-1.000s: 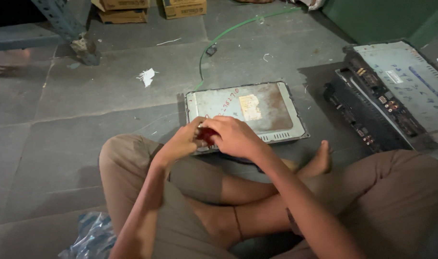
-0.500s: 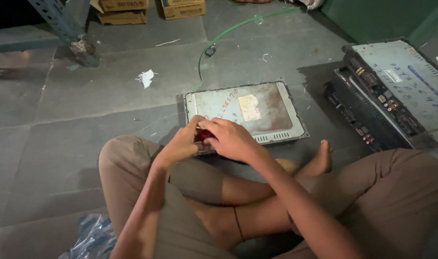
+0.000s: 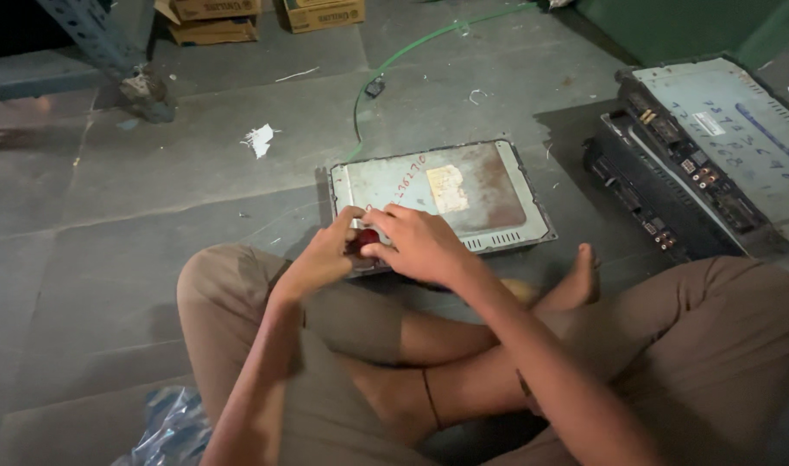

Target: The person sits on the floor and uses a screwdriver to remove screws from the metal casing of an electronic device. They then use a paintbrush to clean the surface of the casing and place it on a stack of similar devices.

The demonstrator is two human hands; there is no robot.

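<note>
Flat grey metal unit [image 3: 451, 194] lies on the floor [image 3: 153, 198] right at the crossed legs, near edge within reach; both hands meet at that near-left edge. Left hand [image 3: 325, 257] and right hand [image 3: 420, 244] pinch a small red item [image 3: 368, 236] between fingertips; probably a tool handle, can't tell. Similar stacked units [image 3: 714, 147] sit well apart to the right.

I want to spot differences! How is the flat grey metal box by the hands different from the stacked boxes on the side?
The flat grey metal box lies alone under both hands; the stacked dark metal units sit untouched, piled up. The grey box shows a rusty stain; the stack shows rows of sockets. Both rest on the floor.
</note>
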